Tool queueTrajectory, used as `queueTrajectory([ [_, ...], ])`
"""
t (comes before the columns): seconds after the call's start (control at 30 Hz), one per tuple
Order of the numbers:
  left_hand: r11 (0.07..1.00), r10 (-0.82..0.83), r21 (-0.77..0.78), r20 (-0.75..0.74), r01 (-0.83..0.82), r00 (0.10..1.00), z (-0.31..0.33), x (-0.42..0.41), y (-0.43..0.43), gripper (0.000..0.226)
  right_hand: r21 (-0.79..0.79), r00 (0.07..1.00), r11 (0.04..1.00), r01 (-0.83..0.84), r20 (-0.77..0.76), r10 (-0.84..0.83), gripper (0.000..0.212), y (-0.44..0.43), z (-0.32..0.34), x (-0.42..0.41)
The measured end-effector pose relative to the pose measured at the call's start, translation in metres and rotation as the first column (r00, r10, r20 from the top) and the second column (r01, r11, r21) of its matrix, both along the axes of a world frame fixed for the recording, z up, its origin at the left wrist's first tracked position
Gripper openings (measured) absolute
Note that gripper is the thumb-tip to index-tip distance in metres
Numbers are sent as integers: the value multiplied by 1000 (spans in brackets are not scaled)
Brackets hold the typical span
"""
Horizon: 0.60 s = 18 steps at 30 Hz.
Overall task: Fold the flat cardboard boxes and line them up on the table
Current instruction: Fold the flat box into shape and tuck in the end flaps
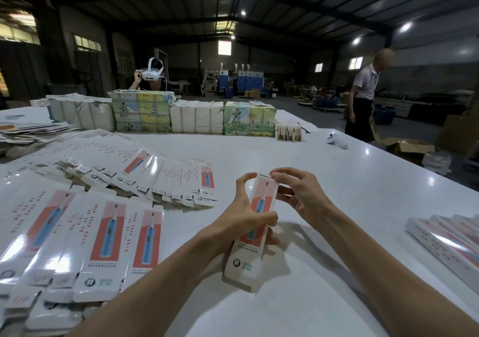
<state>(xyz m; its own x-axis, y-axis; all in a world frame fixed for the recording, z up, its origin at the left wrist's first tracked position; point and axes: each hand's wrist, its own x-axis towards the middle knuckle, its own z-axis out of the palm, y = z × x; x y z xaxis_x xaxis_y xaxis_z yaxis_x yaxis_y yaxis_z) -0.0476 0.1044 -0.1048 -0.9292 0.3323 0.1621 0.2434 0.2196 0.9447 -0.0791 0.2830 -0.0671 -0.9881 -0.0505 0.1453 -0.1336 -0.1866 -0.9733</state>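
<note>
Both hands hold one box (261, 203) at frame centre: my left hand (241, 220) wraps its middle, my right hand (300, 194) pinches its far end. Squeezing too hard could buckle the walls; a skewed tuck may crease that end.

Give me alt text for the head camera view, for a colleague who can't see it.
The left hand grips the middle of a toothbrush box over a white table while the right hand pinches its top end. Flat boxes lie spread at the left; a row of folded boxes lies at the right edge.
</note>
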Motion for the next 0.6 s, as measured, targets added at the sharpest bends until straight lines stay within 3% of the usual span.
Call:
queueTrajectory([
  [0.6,998,-55,10,-102,56,993,3,12,0,101,14,998,1000,-26,61,25,22,7,8,3],
])
